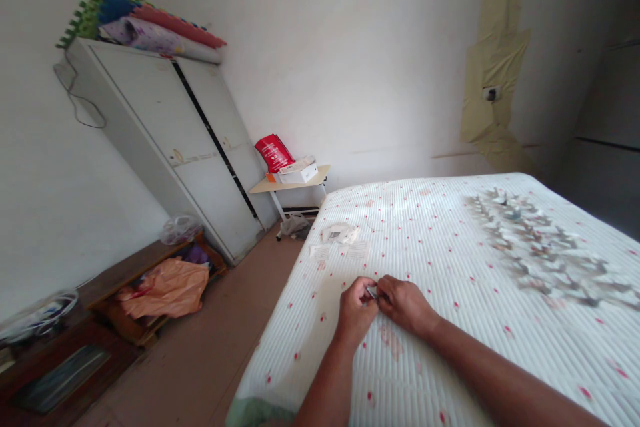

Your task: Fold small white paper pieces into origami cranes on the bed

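Pinching a small grey piece (371, 292) between thumb and fingers, the left hand (356, 301) is hovering close above or resting on a bed (425, 233), in the head view; which of the two, the angle is not showing. The left fingers are closing on the piece. The right hand (404, 301) is meeting it from the other side, its fingers curling together, though their tips are hiding and whether they are clamping the piece cannot be told. The piece is sitting between the two hands, its shape too small to make out.

Beyond the fingers and slightly to their left, a packet (340, 233) and printed paper (356, 251) are lying on the bed's ribbed, red-dotted cover. Well to the right of the fingers, many small grey items (543, 240) are spreading in rough rows, blurring too much to identify.

Farther beyond the fingers, to the left, a table (321, 175) is standing past the bed, holding a red bag (274, 152) and a white box (300, 174). Left of that, a cabinet (175, 140) is rising with mats (175, 28) lying on top. An orange bag (167, 288) is draping over a low wooden bench (120, 270), well left of the fingers. Far beyond them, to the right, a socket (491, 93) is showing on the wall (375, 80).
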Tool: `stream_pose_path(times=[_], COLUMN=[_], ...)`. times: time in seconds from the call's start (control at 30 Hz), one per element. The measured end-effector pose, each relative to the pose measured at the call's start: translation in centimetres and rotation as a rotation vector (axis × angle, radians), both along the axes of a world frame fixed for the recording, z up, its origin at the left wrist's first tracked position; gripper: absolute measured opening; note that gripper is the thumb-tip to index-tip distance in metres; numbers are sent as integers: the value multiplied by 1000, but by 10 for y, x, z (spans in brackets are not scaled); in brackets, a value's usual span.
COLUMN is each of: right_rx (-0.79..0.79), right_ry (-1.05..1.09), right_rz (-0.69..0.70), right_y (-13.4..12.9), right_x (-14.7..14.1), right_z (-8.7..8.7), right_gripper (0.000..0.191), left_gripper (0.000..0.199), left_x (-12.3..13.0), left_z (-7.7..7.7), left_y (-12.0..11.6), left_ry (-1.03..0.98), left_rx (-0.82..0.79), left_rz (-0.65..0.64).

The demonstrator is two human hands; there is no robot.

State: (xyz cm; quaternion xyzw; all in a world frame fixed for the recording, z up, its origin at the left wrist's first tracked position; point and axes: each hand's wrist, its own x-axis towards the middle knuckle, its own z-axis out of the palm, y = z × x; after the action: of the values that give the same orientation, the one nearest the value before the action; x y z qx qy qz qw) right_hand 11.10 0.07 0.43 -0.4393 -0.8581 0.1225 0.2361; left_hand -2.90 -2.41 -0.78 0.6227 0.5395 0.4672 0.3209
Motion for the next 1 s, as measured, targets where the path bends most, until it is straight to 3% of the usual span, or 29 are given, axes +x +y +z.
stream_pose_path(times=[0.37, 0.63, 1.0], right_rx=[-40, -12, -51], right_ry=[124, 55, 55], right_rz=[112, 127, 93], right_y=[-1, -1, 1], right_x=[6, 8, 11], right_z=[3, 4, 5], right_gripper=[11, 10, 10], left_gripper=[30, 30, 39], left_x=[-4, -3, -2], left_z=[-5, -1, -2], left_y=[3, 1, -4], left_ry=[-44, -57, 133], left_rx=[-10, -31, 72], left_rz=[40, 20, 37])
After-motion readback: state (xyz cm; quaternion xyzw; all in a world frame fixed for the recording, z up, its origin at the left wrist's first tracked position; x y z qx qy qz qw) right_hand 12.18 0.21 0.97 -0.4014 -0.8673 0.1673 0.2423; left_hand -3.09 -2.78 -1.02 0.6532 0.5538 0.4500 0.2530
